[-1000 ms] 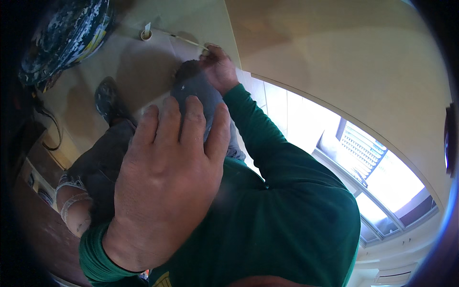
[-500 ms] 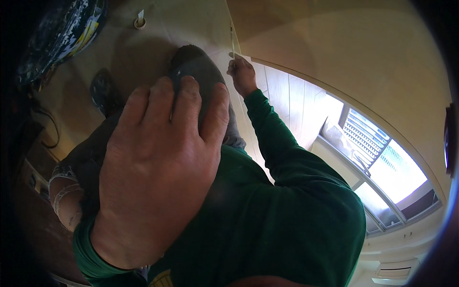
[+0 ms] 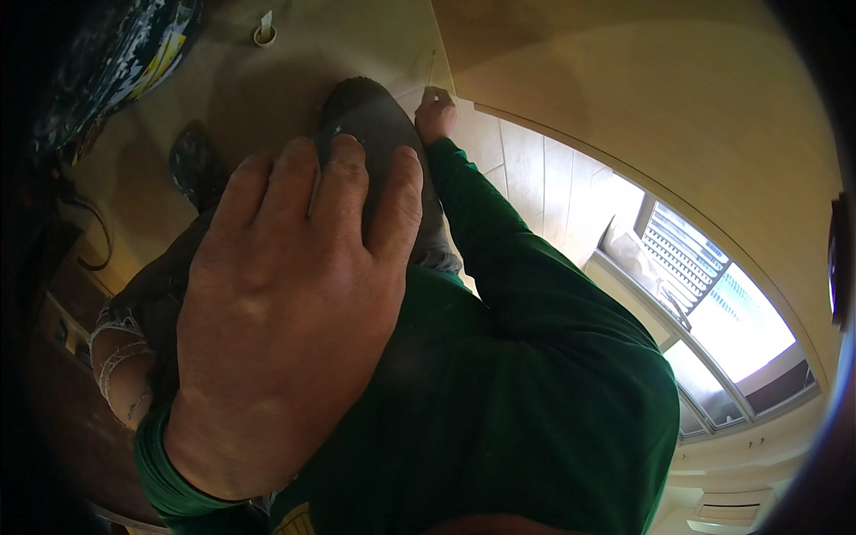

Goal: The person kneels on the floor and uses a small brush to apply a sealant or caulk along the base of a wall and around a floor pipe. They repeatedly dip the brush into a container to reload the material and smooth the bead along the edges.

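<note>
My left hand [image 3: 285, 321] is large and close, its back toward me and its fingers stretched out and slightly apart. Nothing shows in it, though its palm is hidden. Farther off, my right hand [image 3: 435, 116] is closed on a thin stick-like tool [image 3: 432, 69], whose slim tip points away from me. Its exact kind is too small to make out. That hand is beside my right knee, near the lower corner of a large light wood-coloured panel [image 3: 642, 80].
A small round pot [image 3: 265, 37] with a pale flat stick in it stands on the floor. A dark, paint-spattered rounded object [image 3: 125, 71] fills the far left, with a dark cable [image 3: 105, 234] below it. On the right is a bright window [image 3: 740, 312].
My right hand has moved left and a little farther away with the thin tool, away from the panel's edge. My left hand has shifted slightly left, its fingers still stretched out.
</note>
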A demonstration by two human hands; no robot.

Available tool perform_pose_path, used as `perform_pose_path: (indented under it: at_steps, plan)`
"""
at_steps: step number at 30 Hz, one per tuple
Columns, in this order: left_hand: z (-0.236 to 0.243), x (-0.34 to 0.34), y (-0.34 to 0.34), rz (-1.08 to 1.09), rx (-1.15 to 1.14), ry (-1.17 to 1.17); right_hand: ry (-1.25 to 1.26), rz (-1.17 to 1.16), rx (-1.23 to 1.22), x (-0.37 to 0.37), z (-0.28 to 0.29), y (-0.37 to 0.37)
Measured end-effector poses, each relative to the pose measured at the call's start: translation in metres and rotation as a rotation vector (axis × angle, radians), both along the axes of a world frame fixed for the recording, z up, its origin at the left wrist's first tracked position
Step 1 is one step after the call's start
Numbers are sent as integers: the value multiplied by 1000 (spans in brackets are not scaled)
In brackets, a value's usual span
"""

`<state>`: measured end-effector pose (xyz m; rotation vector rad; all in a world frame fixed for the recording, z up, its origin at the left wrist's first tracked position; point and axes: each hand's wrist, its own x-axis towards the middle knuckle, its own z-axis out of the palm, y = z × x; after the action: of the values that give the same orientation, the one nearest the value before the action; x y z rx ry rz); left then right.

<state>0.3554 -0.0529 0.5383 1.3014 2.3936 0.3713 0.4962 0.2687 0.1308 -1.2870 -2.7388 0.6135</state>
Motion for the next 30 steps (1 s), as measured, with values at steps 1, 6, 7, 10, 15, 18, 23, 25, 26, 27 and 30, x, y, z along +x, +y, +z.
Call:
perform_pose_path:
  at_steps: [1,6,7,10,15,18,23,25,26,27,30]
  plan:
    - [-1,0,0,-1,3,-4,63,-122,-42,-2,-1,-1]
    - [-2,-1,1,22,21,-7,29,-117,-89,-7,5,2]
    - [-2,-2,1,22,17,-11,29,-122,-94,-7,6,3]
    - [-1,-3,1,17,8,-19,22,-122,-98,-9,4,5]
    - [0,-4,2,-2,-16,-6,42,-148,-109,-9,-2,8]
    - [0,-4,2,-1,-23,-5,38,-117,-100,-8,-1,9]
    - [0,-4,2,10,-19,-2,51,-161,-164,-11,0,10]
    - [0,-4,2,13,-19,-2,70,-142,-153,-13,-2,12]
    - [0,-4,1,12,-20,-4,72,-141,-139,-13,-2,12]
    - [0,-4,1,3,-30,4,73,-134,-131,-14,-3,12]
    - [2,-2,-2,-7,-32,3,55,-155,-109,-9,-4,11]
